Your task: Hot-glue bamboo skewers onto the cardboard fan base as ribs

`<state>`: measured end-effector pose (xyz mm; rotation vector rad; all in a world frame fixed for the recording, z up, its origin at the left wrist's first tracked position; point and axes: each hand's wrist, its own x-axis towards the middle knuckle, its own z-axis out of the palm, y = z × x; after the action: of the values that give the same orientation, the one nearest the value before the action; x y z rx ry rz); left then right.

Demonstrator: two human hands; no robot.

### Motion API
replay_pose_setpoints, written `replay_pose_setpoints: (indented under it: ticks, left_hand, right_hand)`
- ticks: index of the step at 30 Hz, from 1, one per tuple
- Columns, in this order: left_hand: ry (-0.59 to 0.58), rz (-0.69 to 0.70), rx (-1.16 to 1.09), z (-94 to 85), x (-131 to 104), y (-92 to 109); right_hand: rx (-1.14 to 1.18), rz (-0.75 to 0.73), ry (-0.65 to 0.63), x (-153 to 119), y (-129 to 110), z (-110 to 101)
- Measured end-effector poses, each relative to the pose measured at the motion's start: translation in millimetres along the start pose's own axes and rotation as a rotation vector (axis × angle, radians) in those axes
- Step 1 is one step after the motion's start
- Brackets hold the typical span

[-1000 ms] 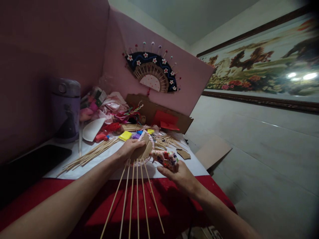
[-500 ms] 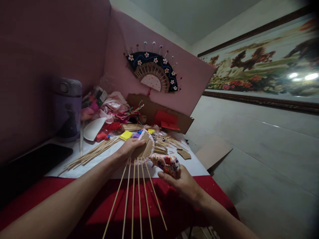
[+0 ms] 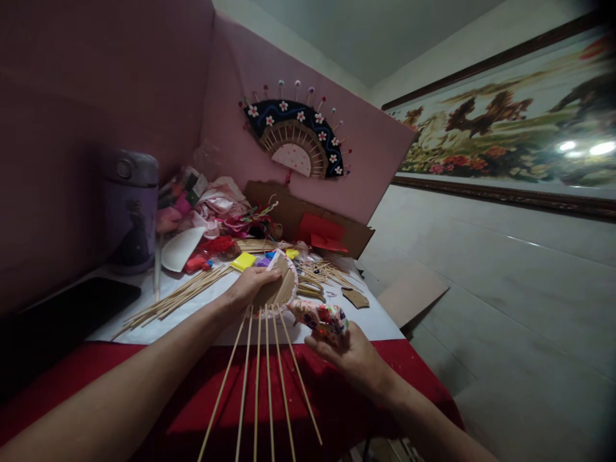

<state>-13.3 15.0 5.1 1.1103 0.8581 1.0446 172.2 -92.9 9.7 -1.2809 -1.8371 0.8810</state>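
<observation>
Gripping the cardboard piece [image 3: 276,285] by its left side, the left hand [image 3: 250,287] lays its thumb across the face; its other fingers are mostly hidden, so whether they spread or press together cannot be told. With the cardboard piece as the centre of a clock face, its long axis runs roughly from one to seven o'clock, its pink-and-white rim bulging towards four. Six thin sticks [image 3: 258,378] fan from its lower edge, the middle ones towards six, the outer ones towards seven and five. At four o'clock, the right hand [image 3: 359,359] is wrapped around a floral-covered tool [image 3: 321,319], thumb along its underside, remaining fingers largely hidden behind; the tool's nose points to about ten, near the rim and stick ends. Out at ten o'clock stands a purple bottle [image 3: 132,215], upright with its lid on, contents not visible. Nearer, also around ten, a clear plastic bag [image 3: 227,248] holds red material. A yellow packet [image 3: 242,262] lies at eleven and loose skewers [image 3: 178,298] at nine, on white paper [image 3: 380,324] over a red cloth [image 3: 404,366].
</observation>
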Motion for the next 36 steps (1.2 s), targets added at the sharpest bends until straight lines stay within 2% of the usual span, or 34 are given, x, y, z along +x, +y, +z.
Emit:
replay_pose_setpoints:
  ticks: [12, 21, 36]
  left_hand:
    - [0.007, -0.010, -0.012, -0.7, 2.7, -2.5]
    - [-0.007, -0.027, -0.011, -0.4, 1.6, -1.3]
    - [0.006, -0.011, 0.014, -0.6, 1.7, -1.8]
  right_hand:
    - [-0.076, -0.023, 0.030, 1.7, 0.4, 3.2]
    - [-0.145, 0.024, 0.060, 1.9, 3.9, -1.0]
    - [-0.085, 0.030, 0.055, 1.1, 3.3, -0.8]
